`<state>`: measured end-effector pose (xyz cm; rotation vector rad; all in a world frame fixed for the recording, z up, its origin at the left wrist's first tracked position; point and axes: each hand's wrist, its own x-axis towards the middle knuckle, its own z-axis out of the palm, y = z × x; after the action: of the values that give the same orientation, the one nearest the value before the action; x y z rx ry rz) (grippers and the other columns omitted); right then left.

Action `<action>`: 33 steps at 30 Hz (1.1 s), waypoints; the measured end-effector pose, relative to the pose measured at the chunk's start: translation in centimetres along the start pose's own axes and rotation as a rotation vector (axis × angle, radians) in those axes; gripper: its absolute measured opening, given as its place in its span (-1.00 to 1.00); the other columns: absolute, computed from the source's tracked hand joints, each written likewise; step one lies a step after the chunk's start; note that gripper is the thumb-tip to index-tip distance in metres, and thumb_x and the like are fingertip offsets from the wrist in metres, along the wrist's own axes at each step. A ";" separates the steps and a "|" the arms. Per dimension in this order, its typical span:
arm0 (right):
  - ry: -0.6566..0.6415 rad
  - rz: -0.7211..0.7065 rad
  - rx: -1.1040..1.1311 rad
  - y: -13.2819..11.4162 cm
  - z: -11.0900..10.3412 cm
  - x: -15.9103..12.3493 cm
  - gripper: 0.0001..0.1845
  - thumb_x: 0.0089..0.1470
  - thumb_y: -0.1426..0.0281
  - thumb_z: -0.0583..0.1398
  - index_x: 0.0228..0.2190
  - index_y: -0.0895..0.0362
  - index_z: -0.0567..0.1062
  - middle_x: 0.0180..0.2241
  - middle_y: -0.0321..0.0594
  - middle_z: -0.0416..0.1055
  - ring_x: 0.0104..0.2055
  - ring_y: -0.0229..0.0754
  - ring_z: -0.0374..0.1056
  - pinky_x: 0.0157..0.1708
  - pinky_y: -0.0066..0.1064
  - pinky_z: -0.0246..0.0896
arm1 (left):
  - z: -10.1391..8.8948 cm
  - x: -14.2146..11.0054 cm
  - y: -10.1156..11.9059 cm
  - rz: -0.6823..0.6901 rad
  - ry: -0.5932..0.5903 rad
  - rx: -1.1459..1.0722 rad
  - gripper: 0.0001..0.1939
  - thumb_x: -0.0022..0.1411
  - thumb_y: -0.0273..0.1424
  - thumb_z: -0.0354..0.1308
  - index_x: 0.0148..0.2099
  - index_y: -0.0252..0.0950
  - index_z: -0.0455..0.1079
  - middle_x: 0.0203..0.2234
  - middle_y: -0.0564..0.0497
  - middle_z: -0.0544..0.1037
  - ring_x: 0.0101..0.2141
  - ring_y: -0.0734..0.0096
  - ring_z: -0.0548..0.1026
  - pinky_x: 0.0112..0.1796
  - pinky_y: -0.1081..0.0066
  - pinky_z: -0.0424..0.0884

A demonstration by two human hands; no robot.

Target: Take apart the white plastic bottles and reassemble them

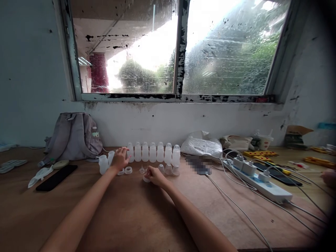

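My left hand [120, 159] reaches over the left end of a row of baby bottles, its fingers stretched out beside the leftmost capped bottle [130, 152]; I cannot tell whether they touch. Two uncapped bottles, one a frosted bottle [103, 164], stand to its left. Low over the table, my right hand [155, 176] is closed on a white bottle ring [146, 180], partly hidden by the fingers. Between the hands lie a loose white ring [128, 170] and a clear teat [142, 169]. Several clear dome caps [168, 169] sit just right of my right hand.
A grey backpack [75, 136], a black phone [56, 177] and a white pouch [40, 175] are at the left. On the right are a plastic-wrapped package [201, 145], a power strip [270, 189] with trailing cables and another person's hand [328, 177]. The wall and window bound the back.
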<state>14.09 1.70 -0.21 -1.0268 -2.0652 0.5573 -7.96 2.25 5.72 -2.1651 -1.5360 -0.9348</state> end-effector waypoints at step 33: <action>0.140 0.091 -0.803 0.5 -1.3 0.3 -0.71 -0.03 0.60 0.00 -0.28 0.12 0.38 -0.31 -0.08 0.44 -0.08 -0.06 0.16 0.03 -0.09 -0.41 | 6.5 -5.1 2.0 -0.119 -0.232 -0.042 -0.69 0.24 -0.35 -0.17 0.04 -0.17 0.11 0.05 -0.04 0.29 0.15 0.25 0.02 0.06 -0.11 -0.28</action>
<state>15.18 2.33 0.40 -1.5511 -2.1480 -0.3456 -5.06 1.82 -2.26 -2.3012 -1.7840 -0.7789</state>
